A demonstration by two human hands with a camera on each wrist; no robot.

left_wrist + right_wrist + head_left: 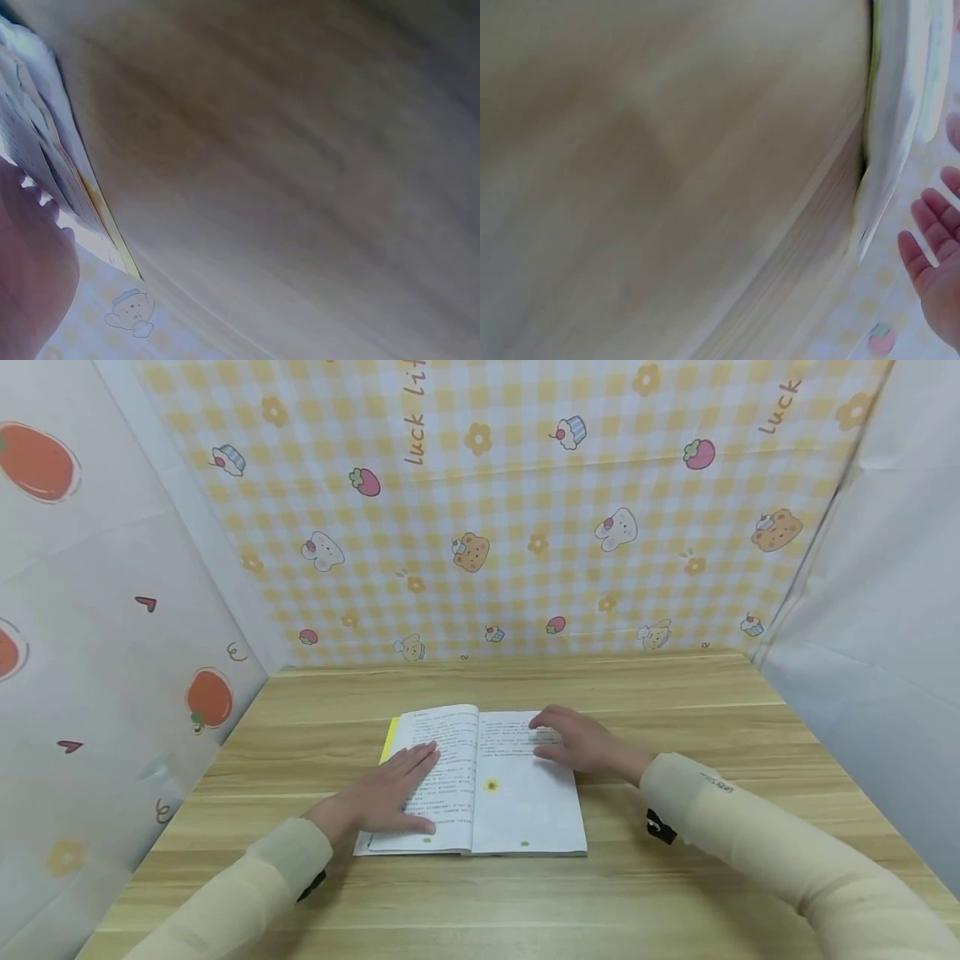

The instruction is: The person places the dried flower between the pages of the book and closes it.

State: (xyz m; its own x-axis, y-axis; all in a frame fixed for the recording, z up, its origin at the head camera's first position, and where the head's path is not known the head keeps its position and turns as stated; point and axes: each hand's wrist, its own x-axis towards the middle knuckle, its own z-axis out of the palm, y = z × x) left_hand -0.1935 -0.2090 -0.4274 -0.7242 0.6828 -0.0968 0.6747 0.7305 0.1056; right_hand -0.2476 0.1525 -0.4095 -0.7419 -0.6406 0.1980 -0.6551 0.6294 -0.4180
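Observation:
An open book (517,802) lies on the wooden table, its left page full of printed text and its right page carrying a few lines and a small yellow flower picture. My left hand (386,795) rests on the left page with the fingers straight and the thumb spread. Over the right page's outer edge is my right hand (581,741), its fingers loosely bent and holding nothing. In the right wrist view the right hand (937,247) appears beside the book's edge (892,120), palm showing. The left wrist view shows part of the left hand (34,255) by the book's yellow-edged side (109,221).
The wooden table (675,702) extends around the book on all sides. Behind it hangs a yellow checked cloth (525,510) with cartoon prints. White cloths close off the left side (112,610) and the right side (885,568).

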